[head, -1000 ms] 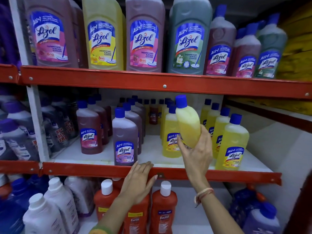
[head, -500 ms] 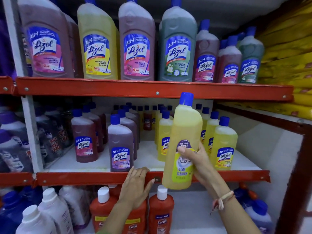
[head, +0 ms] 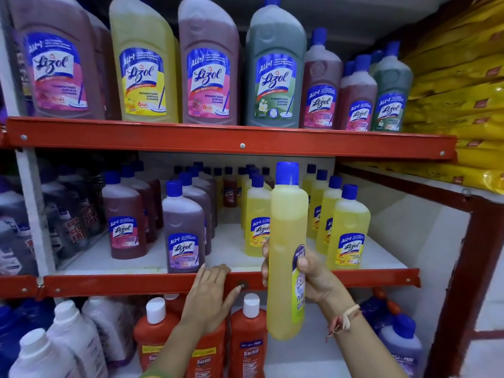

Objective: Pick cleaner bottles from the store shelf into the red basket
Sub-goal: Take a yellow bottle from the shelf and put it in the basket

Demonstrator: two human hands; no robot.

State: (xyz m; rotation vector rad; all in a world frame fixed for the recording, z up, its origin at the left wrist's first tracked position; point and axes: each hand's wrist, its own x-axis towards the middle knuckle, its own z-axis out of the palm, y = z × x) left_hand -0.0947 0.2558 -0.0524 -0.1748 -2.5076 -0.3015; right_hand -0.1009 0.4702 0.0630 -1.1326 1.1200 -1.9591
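My right hand (head: 313, 274) grips a tall yellow cleaner bottle (head: 283, 246) with a blue cap, upright and side-on, in front of the middle shelf. My left hand (head: 210, 298) lies flat with fingers spread on the red front rail of the middle shelf (head: 136, 282), holding nothing. Behind stand rows of yellow bottles (head: 347, 230), purple ones (head: 184, 230) and maroon ones (head: 124, 219) with blue caps. The red basket is not in view.
Large Lizol bottles (head: 143, 61) fill the top shelf above a red rail (head: 240, 140). Orange white-capped bottles (head: 249, 334) and white jugs (head: 68, 336) sit on the bottom shelf. Yellow packs (head: 461, 85) are stacked at right, beside a dark red upright post (head: 461, 268).
My right hand has drawn the yellow bottle off the shelf, toward me and lower, and turned it side-on. My left hand stays on the rail.
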